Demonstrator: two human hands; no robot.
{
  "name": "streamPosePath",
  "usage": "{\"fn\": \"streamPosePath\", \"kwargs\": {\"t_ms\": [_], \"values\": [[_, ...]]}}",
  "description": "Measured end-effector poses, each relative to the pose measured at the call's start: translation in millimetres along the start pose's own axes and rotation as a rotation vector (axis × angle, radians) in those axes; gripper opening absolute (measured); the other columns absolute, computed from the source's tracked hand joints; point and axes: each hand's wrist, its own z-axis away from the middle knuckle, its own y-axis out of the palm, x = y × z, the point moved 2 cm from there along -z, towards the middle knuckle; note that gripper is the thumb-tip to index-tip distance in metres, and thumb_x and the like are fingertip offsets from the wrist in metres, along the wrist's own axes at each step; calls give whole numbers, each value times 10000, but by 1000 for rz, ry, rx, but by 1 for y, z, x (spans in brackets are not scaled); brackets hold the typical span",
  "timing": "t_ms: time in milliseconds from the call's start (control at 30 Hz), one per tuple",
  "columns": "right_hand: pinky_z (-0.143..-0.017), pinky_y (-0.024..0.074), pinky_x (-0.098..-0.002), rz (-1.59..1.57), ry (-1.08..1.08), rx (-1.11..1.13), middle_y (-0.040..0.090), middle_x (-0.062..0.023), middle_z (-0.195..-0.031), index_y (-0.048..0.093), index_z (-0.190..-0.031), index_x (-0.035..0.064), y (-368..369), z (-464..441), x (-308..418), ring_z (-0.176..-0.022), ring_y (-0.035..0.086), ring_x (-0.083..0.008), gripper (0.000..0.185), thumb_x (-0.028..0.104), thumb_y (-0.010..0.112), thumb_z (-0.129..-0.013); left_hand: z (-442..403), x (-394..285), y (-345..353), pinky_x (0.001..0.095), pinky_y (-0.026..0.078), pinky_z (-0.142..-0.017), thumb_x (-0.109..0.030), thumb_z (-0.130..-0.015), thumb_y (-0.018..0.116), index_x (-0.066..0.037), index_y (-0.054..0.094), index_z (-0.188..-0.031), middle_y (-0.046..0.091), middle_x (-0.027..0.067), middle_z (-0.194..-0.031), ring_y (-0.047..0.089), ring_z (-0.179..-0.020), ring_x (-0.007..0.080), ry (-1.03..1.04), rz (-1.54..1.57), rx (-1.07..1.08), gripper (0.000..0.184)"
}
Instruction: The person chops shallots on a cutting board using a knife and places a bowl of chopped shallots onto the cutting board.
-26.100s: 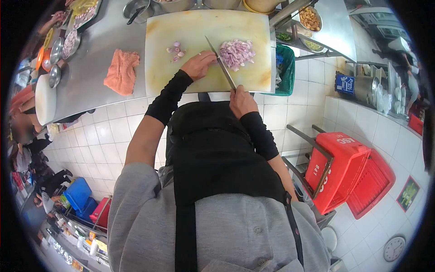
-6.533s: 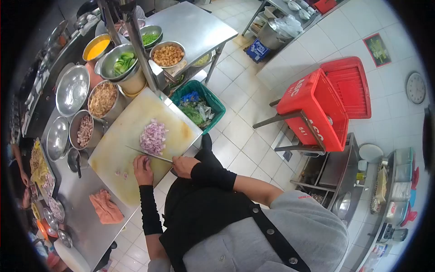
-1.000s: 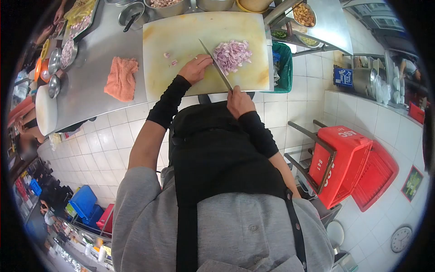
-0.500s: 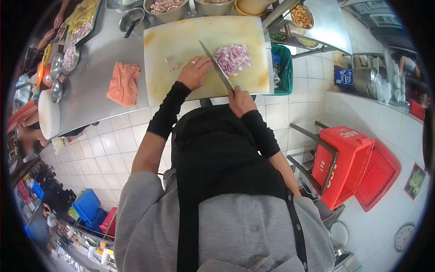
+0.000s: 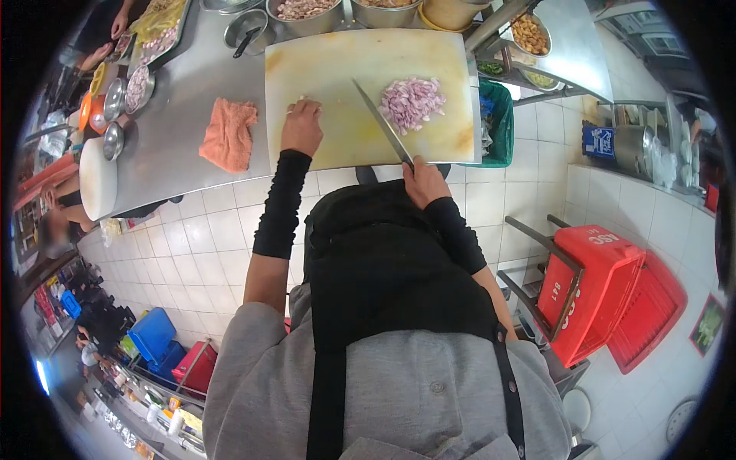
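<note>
In my right hand [image 5: 426,184] is the handle of a kitchen knife [image 5: 386,126]; its long blade slants up and left over the white cutting board [image 5: 345,57]. A heap of chopped red onion [image 5: 412,103] lies just right of the blade. On the board's left part, my left hand [image 5: 303,129] has its fingers bent and drawn together over a few stray bits of onion, mostly hidden under the fingertips.
Left of the board an orange cloth [image 5: 228,134] lies on the steel table [image 5: 180,153]. Metal bowls [image 5: 249,32] of food line the back. A green-lined bin [image 5: 500,126] stands right of the board, and a red crate [image 5: 590,287] further right. Other people's hands [image 5: 100,55] show far left.
My left hand has moved left, from beside the blade to the stray onion bits, and its fingers have closed over them. The knife stays by the heap. The whole view has shifted slightly.
</note>
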Motion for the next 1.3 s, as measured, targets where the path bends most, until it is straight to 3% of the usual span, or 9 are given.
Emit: {"fn": "streamPosePath", "kwargs": {"t_ms": [200,433,733,933,1133,1300], "values": [[-797,504,-630,-38,21,-5,657,-374,-864,556,-1017,-43,0,0,-14,-861,646,-557,361,317,536,-1033,7,-20,31,481,513,-871,-8,-872,648,-52,656,-970,651,139,-1037,623,-971,400,-61,198,-54,108],[-797,503,-628,-79,15,-41,658,-370,-867,560,-1028,-50,2,4,-10,-864,643,-560,350,299,535,-1032,7,-74,54,457,519,-884,-21,-886,643,-43,653,-997,632,127,-1083,608,-1023,367,147,412,92,113],[-786,514,-631,-96,39,-52,664,-362,-870,557,-1036,-31,14,3,-15,-845,648,-562,331,300,534,-1032,8,-75,63,437,527,-902,21,-899,607,-40,662,-1069,646,125,-1077,618,-1035,360,232,428,91,189],[-778,520,-627,-66,53,-40,666,-351,-843,548,-1003,-23,6,7,-11,-823,656,-549,335,310,533,-1036,10,-82,50,425,536,-899,23,-887,634,-57,624,-1164,611,147,-1131,632,-1019,346,62,574,157,288],[-760,530,-614,-4,43,-40,673,-341,-827,546,-992,-23,3,10,-7,-810,667,-536,327,301,530,-1035,11,-79,60,421,529,-898,-9,-885,670,-55,631,-1136,606,141,-1121,620,-1031,337,88,548,138,258],[-745,540,-600,40,47,-23,679,-331,-814,544,-983,-25,-11,15,2,-790,673,-527,314,285,532,-1030,3,-74,59,427,512,-916,-29,-882,685,-50,655,-1073,637,123,-1071,610,-1039,346,239,457,56,195]]}}
